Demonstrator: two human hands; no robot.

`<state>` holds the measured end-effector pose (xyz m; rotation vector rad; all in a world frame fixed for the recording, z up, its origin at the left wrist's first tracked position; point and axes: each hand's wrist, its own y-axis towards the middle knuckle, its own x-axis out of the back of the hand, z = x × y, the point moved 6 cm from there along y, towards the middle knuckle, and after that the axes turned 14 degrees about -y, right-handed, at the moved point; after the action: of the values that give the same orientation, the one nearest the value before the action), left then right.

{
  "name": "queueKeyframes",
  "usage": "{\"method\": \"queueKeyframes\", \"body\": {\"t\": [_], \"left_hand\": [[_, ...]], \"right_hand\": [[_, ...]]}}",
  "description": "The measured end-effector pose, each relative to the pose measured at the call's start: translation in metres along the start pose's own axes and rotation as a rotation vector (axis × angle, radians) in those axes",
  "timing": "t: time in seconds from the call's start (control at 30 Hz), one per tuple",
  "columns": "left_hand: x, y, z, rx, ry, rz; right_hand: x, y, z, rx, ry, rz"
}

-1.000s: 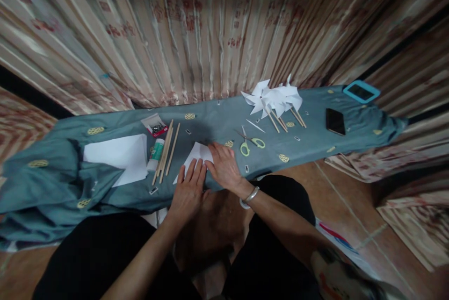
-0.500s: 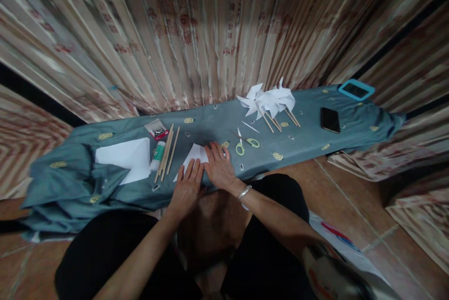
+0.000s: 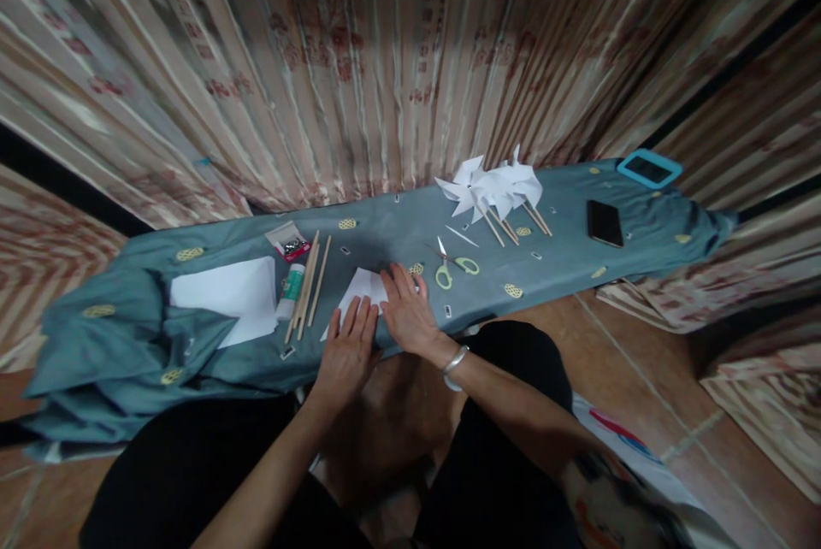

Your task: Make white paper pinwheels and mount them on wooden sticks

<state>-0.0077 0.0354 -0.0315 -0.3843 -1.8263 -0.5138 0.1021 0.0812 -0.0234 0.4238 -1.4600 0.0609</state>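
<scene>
A folded sheet of white paper (image 3: 363, 286) lies on the cloth-covered bench, partly hidden under both hands. My left hand (image 3: 350, 339) rests flat on its near left part, fingers stretched out. Across its right side lies my right hand (image 3: 409, 309), also flat with fingers extended; a silver bangle is on that wrist. Just right of the hands are green-handled scissors (image 3: 444, 274), blades partly apart. To the left lie several wooden sticks (image 3: 306, 288), a glue stick (image 3: 291, 291) and a small open pack of metal pins (image 3: 292, 245).
A stack of white paper (image 3: 256, 297) lies at the left, partly under bunched cloth (image 3: 128, 344). Paper pinwheels (image 3: 493, 188) on sticks sit at the back right. Beyond them are a black phone (image 3: 604, 222) and a blue-framed device (image 3: 649, 168). A curtain (image 3: 385, 61) hangs behind the bench.
The camera view has shifted slightly. Both hands remain flat on the folded paper, with the right hand barely moved over it.
</scene>
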Motion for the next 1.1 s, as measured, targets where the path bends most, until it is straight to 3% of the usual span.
{"method": "queueKeyframes", "body": {"t": [0.37, 0.8, 1.1], "left_hand": [[0.002, -0.001, -0.001, -0.026, -0.003, -0.015], [-0.004, -0.001, 0.002, -0.031, 0.004, -0.032], [0.000, 0.001, 0.000, -0.004, -0.061, 0.010]], "right_hand": [[0.005, -0.001, -0.031, -0.119, -0.073, 0.049], [0.001, -0.003, -0.005, -0.065, -0.023, 0.048], [0.007, -0.005, -0.032, -0.164, -0.058, 0.028]]}}
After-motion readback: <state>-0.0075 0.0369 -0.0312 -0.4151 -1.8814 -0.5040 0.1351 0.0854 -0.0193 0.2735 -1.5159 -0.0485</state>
